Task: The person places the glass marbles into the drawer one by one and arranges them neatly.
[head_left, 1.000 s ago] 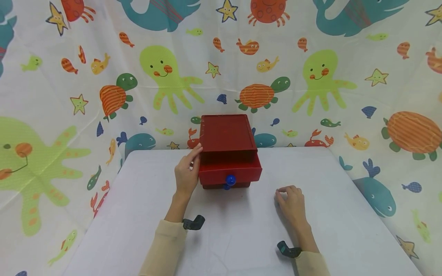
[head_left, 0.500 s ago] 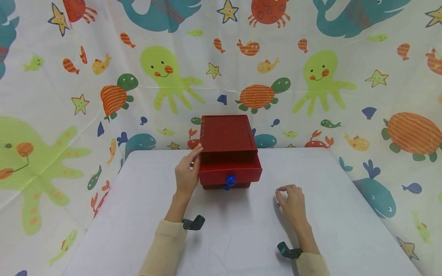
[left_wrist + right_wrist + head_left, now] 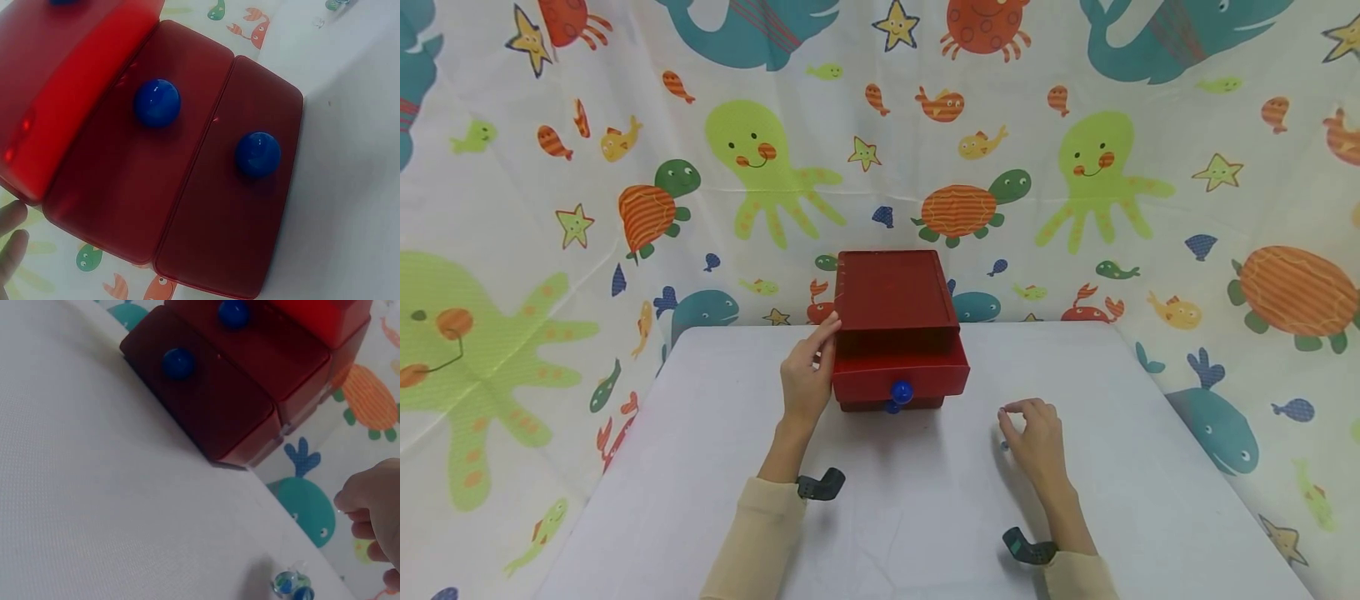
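Note:
A red cabinet (image 3: 895,287) with blue round knobs stands at the back of the white table, its top drawer (image 3: 880,382) pulled out. The two lower drawers, middle (image 3: 119,187) and bottom (image 3: 219,219), are closed. My left hand (image 3: 805,383) rests against the cabinet's left side, fingers fairly straight. To the right of the cabinet, my right hand (image 3: 1036,442) hovers above the table with thumb and forefinger tips together. A small glint at those tips looks like a marble, mostly hidden. Several glass marbles (image 3: 287,583) lie on the table under the hand.
The white table (image 3: 700,500) reaches up to a cloth backdrop (image 3: 880,92) printed with sea animals, which also hangs at both sides. Each wrist wears a dark camera band, left (image 3: 822,485) and right (image 3: 1028,547). The open drawer juts out toward me.
Both hands, the cabinet and the drawer stay almost still. A marble beside the right thumb has come into view in the head view as that hand shifts very slightly.

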Motion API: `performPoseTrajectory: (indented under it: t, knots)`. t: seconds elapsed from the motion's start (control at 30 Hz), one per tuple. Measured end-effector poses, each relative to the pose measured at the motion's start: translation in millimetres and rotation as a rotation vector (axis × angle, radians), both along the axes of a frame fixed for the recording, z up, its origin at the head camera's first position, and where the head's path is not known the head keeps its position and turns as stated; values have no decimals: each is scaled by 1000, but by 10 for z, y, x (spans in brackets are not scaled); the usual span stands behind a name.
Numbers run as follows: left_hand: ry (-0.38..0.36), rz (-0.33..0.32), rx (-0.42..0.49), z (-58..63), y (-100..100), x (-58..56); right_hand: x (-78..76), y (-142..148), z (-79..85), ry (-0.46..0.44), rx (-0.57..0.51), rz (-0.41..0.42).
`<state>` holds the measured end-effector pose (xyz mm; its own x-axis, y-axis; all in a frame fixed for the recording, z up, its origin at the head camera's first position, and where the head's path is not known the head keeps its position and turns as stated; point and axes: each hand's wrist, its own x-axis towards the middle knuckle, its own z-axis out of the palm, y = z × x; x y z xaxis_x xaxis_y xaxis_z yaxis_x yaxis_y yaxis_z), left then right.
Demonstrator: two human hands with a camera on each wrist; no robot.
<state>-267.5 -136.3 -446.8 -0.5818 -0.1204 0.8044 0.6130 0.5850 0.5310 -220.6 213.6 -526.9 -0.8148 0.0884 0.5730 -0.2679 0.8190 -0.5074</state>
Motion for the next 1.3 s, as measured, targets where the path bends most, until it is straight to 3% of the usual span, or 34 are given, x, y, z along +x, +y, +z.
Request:
performPoseTrajectory:
  t: [0.43,1.3]
  knots:
    - [-2,-8,22,-3,19,0,-1,0,-3,-9,1,-7]
    - [1,4,27,-12,11,2,52,-22,156,36,-22,1]
